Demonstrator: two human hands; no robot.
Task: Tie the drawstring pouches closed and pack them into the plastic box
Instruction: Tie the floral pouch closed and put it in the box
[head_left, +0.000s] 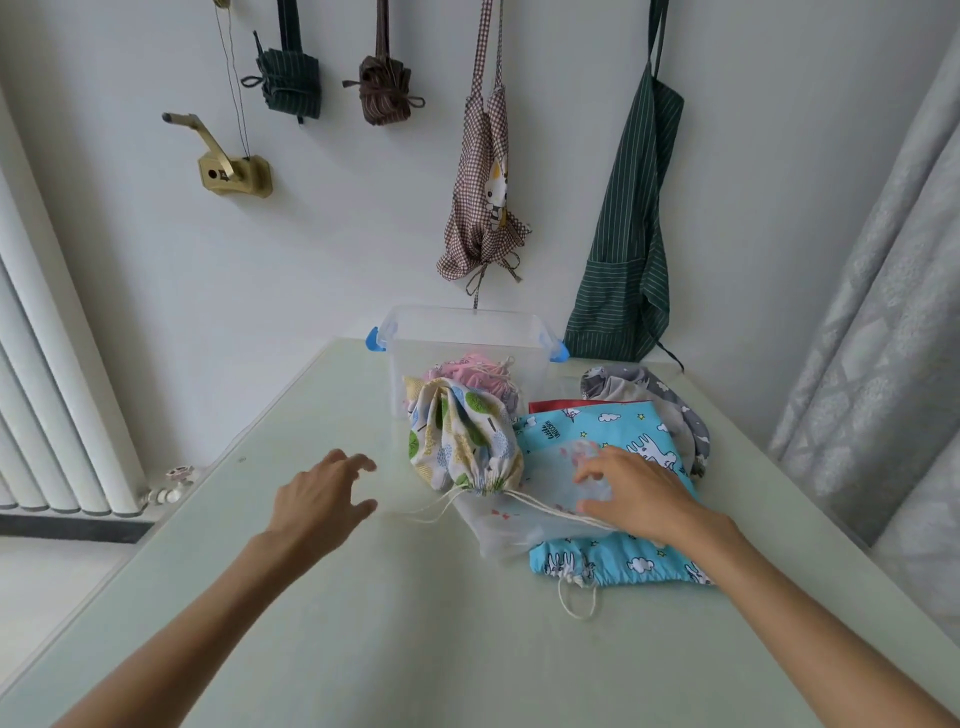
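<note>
Left hand (322, 499) hovers over the pale green desk (363, 623), fingers spread and loosely curled, holding nothing. Right hand (636, 493) rests with relaxed fingers on a translucent white drawstring pouch (519, 525) lying on a flat blue rabbit-print pouch (618, 564). Just left, a cinched tree-print fabric pouch (462, 436) leans against the clear plastic box with blue latches (462, 338), which holds a pink pouch (480, 371).

In front of me stands my clear plastic box (415, 358) with blue clips. A pink pouch (475, 371) sits inside it. A white pouch with green trees (462, 441) leans on the box front, pulled shut, strings lying loose on the table. Beside it a see-through pouch (524, 512) lies flat on a blue bunny pouch (623, 561). A grey pouch (634, 384) lies behind.
</note>
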